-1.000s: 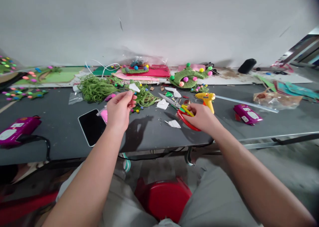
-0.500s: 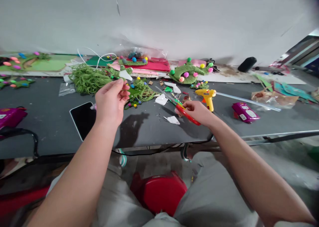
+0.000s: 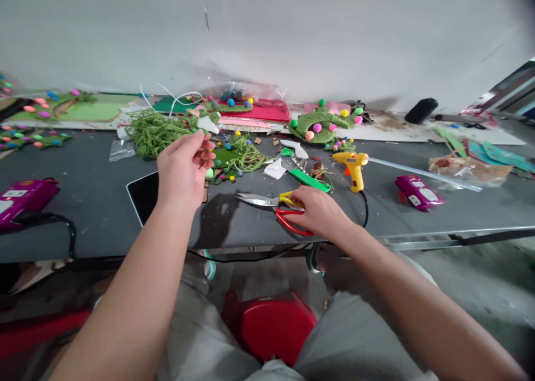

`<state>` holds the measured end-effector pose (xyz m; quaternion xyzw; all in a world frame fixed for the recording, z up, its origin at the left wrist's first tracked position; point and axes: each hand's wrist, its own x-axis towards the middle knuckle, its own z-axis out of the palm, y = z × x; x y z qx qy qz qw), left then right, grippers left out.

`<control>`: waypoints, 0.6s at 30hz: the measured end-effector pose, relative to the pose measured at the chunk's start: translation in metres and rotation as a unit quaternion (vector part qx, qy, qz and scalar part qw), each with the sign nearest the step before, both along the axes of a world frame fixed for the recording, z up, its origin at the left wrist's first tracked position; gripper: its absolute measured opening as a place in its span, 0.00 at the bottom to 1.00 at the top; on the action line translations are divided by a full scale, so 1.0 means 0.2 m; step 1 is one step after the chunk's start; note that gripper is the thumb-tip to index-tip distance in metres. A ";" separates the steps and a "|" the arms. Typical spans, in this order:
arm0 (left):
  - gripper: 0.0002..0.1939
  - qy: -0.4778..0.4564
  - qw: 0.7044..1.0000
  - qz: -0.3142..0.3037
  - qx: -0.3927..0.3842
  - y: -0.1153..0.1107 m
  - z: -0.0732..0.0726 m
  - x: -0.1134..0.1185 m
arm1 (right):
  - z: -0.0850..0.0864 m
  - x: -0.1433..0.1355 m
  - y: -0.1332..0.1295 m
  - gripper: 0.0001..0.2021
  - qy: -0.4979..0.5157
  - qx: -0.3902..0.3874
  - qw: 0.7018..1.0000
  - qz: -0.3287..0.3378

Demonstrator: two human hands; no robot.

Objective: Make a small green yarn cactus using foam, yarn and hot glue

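My right hand (image 3: 317,209) is closed round the red and yellow handles of the scissors (image 3: 261,200), which lie low over the grey table (image 3: 251,225) with their blades pointing left. Raised above the table, my left hand (image 3: 186,166) has its fingers curled and thumb near the fingertips; whatever it pinches, if anything, is too small to make out. Behind it lie a heap of green yarn (image 3: 152,131) and a small green piece with coloured pompoms (image 3: 244,152). A green cutter (image 3: 310,180) rests just beyond my right hand.
A yellow glue gun (image 3: 353,166) with a black cord stands right of my right hand. A phone (image 3: 142,194) lies partly under my left arm. Purple boxes (image 3: 418,193) sit at both sides. A green pompom wreath (image 3: 313,126) lies at the back.
My right hand has come down and nearer with the scissors, whose blades now point left. The green cutter shows more fully. My left hand stays raised, and the view has shifted slightly.
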<state>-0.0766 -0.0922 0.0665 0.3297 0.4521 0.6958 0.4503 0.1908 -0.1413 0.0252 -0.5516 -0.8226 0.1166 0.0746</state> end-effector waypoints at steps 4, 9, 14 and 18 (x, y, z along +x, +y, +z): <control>0.06 0.009 1.000 -0.017 -0.009 0.00 0.00 -0.01 | 0.03 0.01 0.00 0.14 -0.005 -0.014 1.000 0.023; 0.11 0.111 0.982 -0.136 -0.073 -0.02 -0.05 0.02 | 0.07 0.06 0.11 0.07 0.130 0.008 0.991 -0.024; 0.13 0.315 0.880 -0.321 -0.149 -0.05 -0.08 0.06 | 0.04 0.08 0.34 0.10 0.161 0.075 0.982 -0.068; 0.14 0.367 0.787 -0.477 -0.137 -0.08 -0.08 0.07 | -0.03 0.00 0.51 0.15 0.163 0.094 0.982 -0.034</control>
